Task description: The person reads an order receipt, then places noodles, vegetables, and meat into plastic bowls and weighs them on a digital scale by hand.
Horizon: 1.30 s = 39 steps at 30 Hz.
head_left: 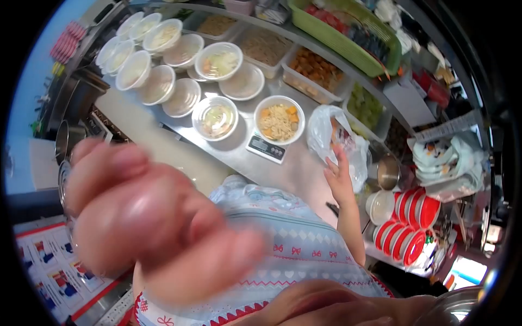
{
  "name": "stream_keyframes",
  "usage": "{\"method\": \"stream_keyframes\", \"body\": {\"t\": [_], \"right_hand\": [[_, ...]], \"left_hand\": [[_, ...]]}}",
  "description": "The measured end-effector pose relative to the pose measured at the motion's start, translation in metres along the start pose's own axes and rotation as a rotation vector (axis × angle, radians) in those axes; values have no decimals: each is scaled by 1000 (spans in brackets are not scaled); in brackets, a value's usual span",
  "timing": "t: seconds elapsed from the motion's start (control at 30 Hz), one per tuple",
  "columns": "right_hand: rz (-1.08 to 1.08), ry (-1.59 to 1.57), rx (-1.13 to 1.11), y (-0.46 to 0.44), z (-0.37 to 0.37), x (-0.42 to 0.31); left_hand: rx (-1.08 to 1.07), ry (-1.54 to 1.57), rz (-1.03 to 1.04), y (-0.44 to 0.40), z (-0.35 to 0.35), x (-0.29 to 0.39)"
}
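My left hand (141, 217) is raised close to the camera at the lower left, large and smeared; its fingers look bent, but their hold cannot be made out. My right hand (341, 183) is beside a clear plastic bag (321, 133), fingers apart, with nothing seen in them. Whether it touches the bag is unclear. Left of the bag, a white bowl (279, 120) of pale shredded food and orange chunks rests on a small digital scale (266, 149). Beside it stands a lidded bowl (215, 118).
Several round bowls (182, 98) crowd the counter's left side, some stacked. Food tubs (315, 76) line the back below a green basket (348, 35). At right are a metal cup (387, 171), red-and-white stacked containers (399, 242) and a bundle of plastic bags (446, 163).
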State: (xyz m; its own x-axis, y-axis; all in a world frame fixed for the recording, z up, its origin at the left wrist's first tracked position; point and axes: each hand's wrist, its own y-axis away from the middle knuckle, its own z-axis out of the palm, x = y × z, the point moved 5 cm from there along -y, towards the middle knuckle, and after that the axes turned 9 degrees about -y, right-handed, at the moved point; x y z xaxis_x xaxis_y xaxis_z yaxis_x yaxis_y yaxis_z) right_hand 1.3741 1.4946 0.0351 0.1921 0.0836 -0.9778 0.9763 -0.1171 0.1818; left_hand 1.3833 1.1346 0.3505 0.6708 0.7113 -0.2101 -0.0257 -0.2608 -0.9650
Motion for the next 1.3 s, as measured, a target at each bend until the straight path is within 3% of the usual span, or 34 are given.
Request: {"method": "stream_keyframes", "body": {"t": [0.07, 0.1, 0.23, 0.27, 0.3, 0.33, 0.4, 0.47, 0.53, 0.63, 0.67, 0.73, 0.77, 0.8, 0.87, 0.93, 1.0, 1.07, 1.13, 1.17, 1.2, 1.23, 1.3], "right_hand": [[-138, -26, -128, -11, 16, 2], [127, -214, -49, -12, 25, 0], [-37, -350, -17, -18, 59, -23], [106, -373, -16, -21, 63, -15], [244, -411, 7, -20, 70, -9], [220, -446, 87, -20, 77, -10], [114, -678, 47, -17, 111, -30], [69, -706, 45, -28, 146, -51], [21, -863, -35, -44, 185, -66], [-179, -734, -80, -42, 241, -103], [-234, -731, -107, -39, 257, -115], [-518, -553, -49, -33, 279, -130], [-627, -317, 22, -22, 282, -141], [-692, -193, 123, -15, 286, -146], [-812, 380, 378, -1, 280, -145], [-791, 431, 517, 13, 254, -138], [-903, 448, 646, 36, 225, -133], [-885, 337, 664, 50, 193, -126], [-511, -46, 890, 43, 144, -89], [-301, -115, 901, 50, 130, -70], [-298, -119, 904, 61, 124, -61], [-610, -531, 499, 68, 128, -72], [-490, -1512, 103, 64, 118, -59]], "left_hand": [[-237, 54, -147, 13, 9, 0], [-315, 80, -222, 23, 13, -6], [-487, 274, -544, 83, 20, -49], [-485, 281, -530, 97, 17, -56], [-513, 294, -704, 116, 19, -70], [-551, 349, -855, 133, 28, -83], [-706, 474, -786, 153, 46, -102], [-823, 616, -716, 174, 66, -118], [-902, 835, -785, 187, 73, -127], [-1082, 1052, -437, 217, 84, -144], [-1090, 1081, -417, 213, 87, -138], [-1168, 1351, -763, 199, 97, -113], [-1248, 1580, -818, 198, 100, -96], [-1268, 1614, -774, 208, 100, -85], [-1327, 2134, -1326, 237, 110, -45], [-1412, 2236, -1219, 219, 119, -13], [-1376, 2354, -861, 198, 114, 13], [-1351, 2402, -790, 175, 112, 40], [-1145, 2556, -430, 160, 114, 58], [-1031, 2611, -250, 151, 112, 66], [-969, 2639, -164, 143, 118, 81], [-973, 2664, -145, 136, 129, 105], [-1200, 2689, -482, 133, 171, 164]]}}
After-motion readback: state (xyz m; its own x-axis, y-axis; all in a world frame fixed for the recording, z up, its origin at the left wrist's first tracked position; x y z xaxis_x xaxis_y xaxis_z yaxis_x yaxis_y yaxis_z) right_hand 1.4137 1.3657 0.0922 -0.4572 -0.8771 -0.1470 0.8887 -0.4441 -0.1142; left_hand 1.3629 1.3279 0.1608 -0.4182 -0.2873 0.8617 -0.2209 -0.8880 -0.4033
